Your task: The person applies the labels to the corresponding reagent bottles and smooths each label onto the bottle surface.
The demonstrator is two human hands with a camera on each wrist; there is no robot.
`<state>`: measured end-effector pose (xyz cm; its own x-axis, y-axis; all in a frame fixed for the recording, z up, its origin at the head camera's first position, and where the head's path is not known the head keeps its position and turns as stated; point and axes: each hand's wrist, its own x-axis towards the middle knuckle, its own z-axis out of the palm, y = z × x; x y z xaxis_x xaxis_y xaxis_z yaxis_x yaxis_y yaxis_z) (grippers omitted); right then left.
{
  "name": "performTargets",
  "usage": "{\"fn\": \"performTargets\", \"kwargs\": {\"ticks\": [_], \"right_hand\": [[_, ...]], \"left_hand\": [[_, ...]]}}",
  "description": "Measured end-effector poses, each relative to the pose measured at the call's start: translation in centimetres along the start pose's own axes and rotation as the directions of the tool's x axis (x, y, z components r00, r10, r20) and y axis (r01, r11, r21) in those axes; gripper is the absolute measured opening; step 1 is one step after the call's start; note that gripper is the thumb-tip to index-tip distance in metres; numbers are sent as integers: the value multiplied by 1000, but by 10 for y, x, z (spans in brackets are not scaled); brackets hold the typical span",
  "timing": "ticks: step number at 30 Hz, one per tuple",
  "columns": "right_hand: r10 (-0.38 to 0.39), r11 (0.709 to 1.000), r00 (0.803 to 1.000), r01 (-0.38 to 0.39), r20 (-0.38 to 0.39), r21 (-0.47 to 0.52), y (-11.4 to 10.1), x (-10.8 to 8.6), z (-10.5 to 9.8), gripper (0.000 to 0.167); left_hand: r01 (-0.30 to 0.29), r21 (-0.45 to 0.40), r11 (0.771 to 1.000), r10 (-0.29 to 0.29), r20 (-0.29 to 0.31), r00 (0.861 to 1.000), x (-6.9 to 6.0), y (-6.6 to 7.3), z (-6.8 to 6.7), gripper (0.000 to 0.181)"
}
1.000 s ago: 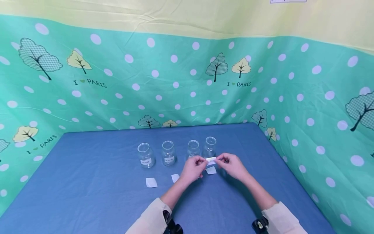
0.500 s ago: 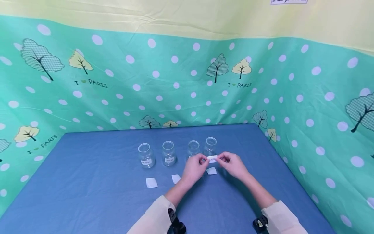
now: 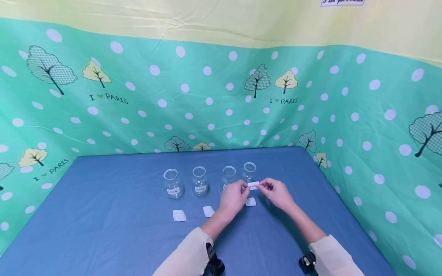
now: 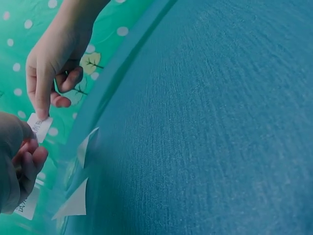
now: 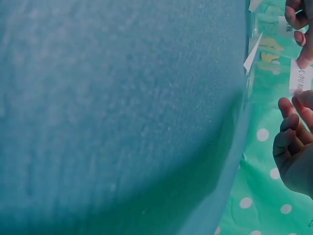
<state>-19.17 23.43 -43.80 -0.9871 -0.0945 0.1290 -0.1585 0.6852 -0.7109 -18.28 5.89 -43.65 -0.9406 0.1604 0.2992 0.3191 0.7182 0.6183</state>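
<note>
A small white label (image 3: 253, 185) with handwriting is stretched between both hands, in front of the rightmost glass jar (image 3: 249, 173). My left hand (image 3: 233, 197) pinches its left end, and my right hand (image 3: 279, 195) pinches the right end. The right wrist view shows the label (image 5: 300, 76) upright between the fingertips. Whether it touches the glass cannot be told. Partly behind my left hand stands another jar (image 3: 229, 175), with a label just showing. Farther left are two labelled jars, one (image 3: 199, 180) nearer and one (image 3: 172, 182) at the row's end. All the jars lack lids.
White paper pieces lie on the blue tabletop before the jars: one (image 3: 179, 215) at left, one (image 3: 208, 211) in the middle, one (image 3: 251, 201) below the held label. A green dotted curtain (image 3: 193, 111) rises behind the table and along its right side.
Both hands have shifted slightly right and away from me, taking the label higher against the rightmost jar. The jars and paper pieces stay in place.
</note>
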Motion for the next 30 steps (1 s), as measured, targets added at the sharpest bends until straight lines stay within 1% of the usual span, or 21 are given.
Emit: {"fn": "performTargets", "kwargs": {"ticks": [2,6,9,11,17,22,28,30], "right_hand": [[-8,1000,1000,8,-6,-9,2,1,1,16],[-15,999,1000,15,-14,-30,4,4,2,16],[-18,999,1000,18,-13,-42,5,5,3,16],[-21,999,1000,20,-14,-43,5,6,4,16],[-12,999,1000,12,-23,-40,5,9,6,15],[-22,999,999,21,-29,-36,6,11,8,17],[-27,999,999,26,-32,-30,8,12,9,16],[-25,999,999,25,-35,-26,8,12,9,15]], "left_hand": [[-19,30,999,20,-19,1000,1,0,2,13],[-36,106,994,40,-40,998,2,1,4,12],[-22,167,986,30,-46,998,3,2,6,13],[-10,192,981,19,-45,999,4,3,6,14],[17,212,977,-12,-24,1000,6,4,7,14],[30,224,974,-25,-22,999,7,4,6,15],[9,234,972,-1,-32,999,8,5,7,16],[6,239,971,4,-43,999,8,6,7,16]]}}
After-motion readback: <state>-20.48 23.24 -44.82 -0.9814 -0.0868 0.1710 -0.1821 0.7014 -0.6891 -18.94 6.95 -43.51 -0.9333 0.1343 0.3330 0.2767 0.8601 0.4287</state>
